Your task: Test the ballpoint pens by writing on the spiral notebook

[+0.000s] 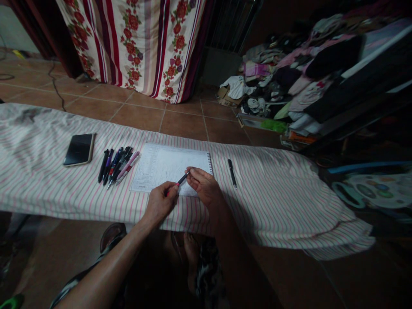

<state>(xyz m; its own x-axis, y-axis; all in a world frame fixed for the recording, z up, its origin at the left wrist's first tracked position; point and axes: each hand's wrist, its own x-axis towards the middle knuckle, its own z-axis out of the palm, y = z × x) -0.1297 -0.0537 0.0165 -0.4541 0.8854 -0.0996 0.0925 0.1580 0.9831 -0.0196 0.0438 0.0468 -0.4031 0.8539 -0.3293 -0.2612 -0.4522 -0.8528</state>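
A pen [182,179] with a dark tip end is held between both hands over the near edge of a spiral notebook [167,167]. My left hand [161,202] is closed around its lower end. My right hand [203,185] pinches the upper tip with fingers together. The notebook lies open on a striped cloth-covered board [273,197]. A row of several pens [117,165] lies just left of the notebook. One black pen [232,173] lies alone to the right of it.
A dark phone [79,149] lies left of the pens. Behind the board stand a floral curtain [141,43] and a tiled floor. A heap of clothes [289,81] fills the right. My feet in sandals show under the board.
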